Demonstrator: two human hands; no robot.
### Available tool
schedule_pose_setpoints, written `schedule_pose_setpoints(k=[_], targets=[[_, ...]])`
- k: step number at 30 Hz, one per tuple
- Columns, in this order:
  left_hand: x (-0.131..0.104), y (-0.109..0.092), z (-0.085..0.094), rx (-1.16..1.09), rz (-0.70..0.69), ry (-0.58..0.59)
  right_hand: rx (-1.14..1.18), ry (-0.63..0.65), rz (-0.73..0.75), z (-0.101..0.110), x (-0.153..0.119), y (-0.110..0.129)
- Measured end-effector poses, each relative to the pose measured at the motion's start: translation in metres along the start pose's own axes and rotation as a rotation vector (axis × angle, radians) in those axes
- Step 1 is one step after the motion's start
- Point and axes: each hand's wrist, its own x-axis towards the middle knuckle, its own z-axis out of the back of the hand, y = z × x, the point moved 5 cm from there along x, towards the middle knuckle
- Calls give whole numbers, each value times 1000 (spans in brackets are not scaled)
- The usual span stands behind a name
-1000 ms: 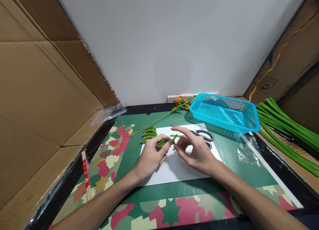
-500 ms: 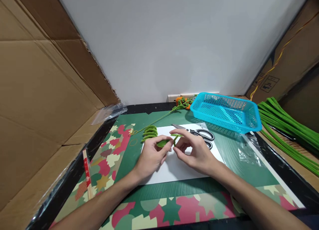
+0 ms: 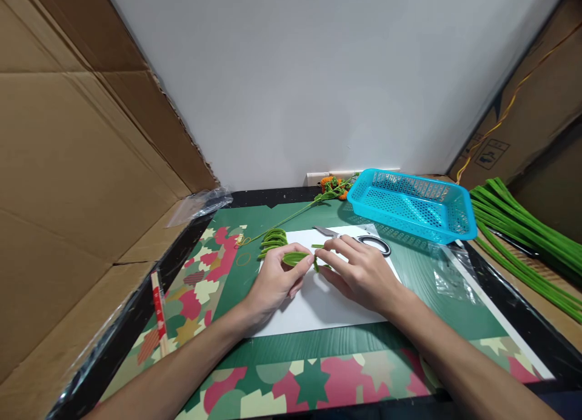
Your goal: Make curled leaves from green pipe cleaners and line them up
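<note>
My left hand (image 3: pixel 278 279) pinches a green pipe cleaner (image 3: pixel 294 259) bent into a leaf-shaped loop, its narrow end between thumb and fingers. My right hand (image 3: pixel 359 273) is just to the right, palm down, with curved fingers at the loose ends of the same pipe cleaner; its thumb is partly hidden. Beyond my left hand lies a row of finished-looking green pipe cleaner loops (image 3: pixel 273 241). Black-handled scissors (image 3: pixel 375 244) rest behind my right hand, which covers part of them. Both hands are over a white sheet of paper (image 3: pixel 313 317).
A blue perforated basket (image 3: pixel 409 226) stands at the back right. Right of it lie many long green pipe cleaners (image 3: pixel 527 244). An orange flower with a green stem (image 3: pixel 334 188) lies at the back. Wrapped chopsticks (image 3: pixel 159 311) are at left. Cardboard walls (image 3: pixel 68 165) flank the table.
My right hand has turned palm down and its fingers have closed in on the pipe cleaner ends, covering more of the scissors. My left hand keeps its hold on the loop.
</note>
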Motion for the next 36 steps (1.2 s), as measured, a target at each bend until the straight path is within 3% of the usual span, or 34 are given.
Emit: schedule_pose_setpoints(k=[7, 12, 20, 25, 31, 36], targets=[[-1, 7, -2, -104, 21, 84, -85, -56, 38, 5, 5, 10], [-3, 7, -4, -232, 61, 127, -121, -25, 81, -2, 1, 11], [-6, 7, -13, -430, 199, 312, -100, -49, 151, -1, -3, 14], [-7, 7, -16, -425, 219, 355, -65, -128, 192, 1, -4, 19], [-9, 9, -17, -330, 221, 388, 163, -117, 67, 0, -5, 18], [-11, 5, -17, -373, 264, 423, 122, -122, 150, 3, -6, 20]])
